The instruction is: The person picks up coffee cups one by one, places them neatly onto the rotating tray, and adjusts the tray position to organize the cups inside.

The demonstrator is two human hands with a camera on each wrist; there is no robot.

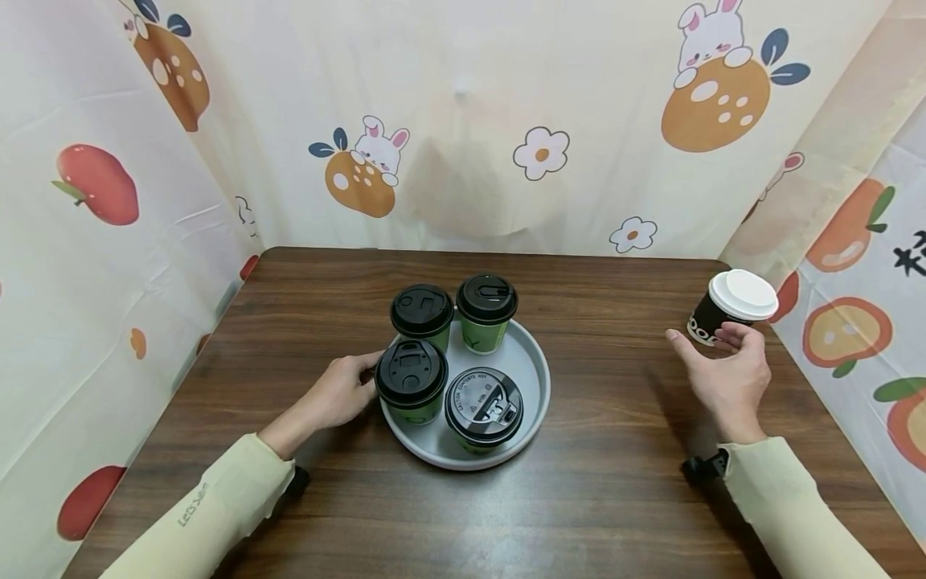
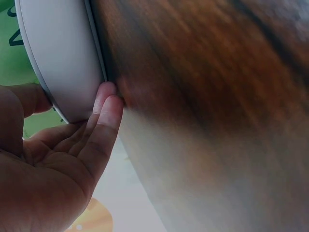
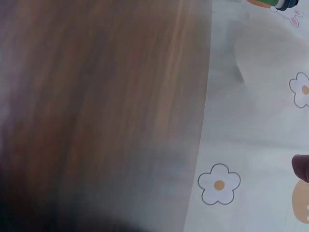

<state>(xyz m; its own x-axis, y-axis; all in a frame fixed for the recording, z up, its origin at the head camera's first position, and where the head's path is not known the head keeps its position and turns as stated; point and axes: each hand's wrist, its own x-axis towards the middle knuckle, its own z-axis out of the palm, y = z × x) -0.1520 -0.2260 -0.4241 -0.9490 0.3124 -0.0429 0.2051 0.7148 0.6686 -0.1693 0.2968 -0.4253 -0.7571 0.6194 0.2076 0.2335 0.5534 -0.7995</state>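
Note:
At the left side of a round, light grey tray [image 1: 534,370], my left hand [image 1: 340,394] pinches the rim. The left wrist view shows the thumb on the inner side of the tray wall [image 2: 63,53] and the fingers [image 2: 104,121] along its underside. Several green paper cups with black lids stand upright on it: a back left cup [image 1: 427,330], a back right cup [image 1: 483,334], a front left cup [image 1: 415,410] and a front right cup [image 1: 483,410]. My right hand [image 1: 731,382] is spread beside a black cup with a white lid [image 1: 741,296], its fingertips overlapping the cup's lower part.
The brown wooden table [image 1: 600,498] ends at a patterned curtain [image 1: 463,177] behind and at both sides. The white-lidded cup stands close to the table's right edge. In the right wrist view, one fingertip [image 3: 301,166] shows at the right border.

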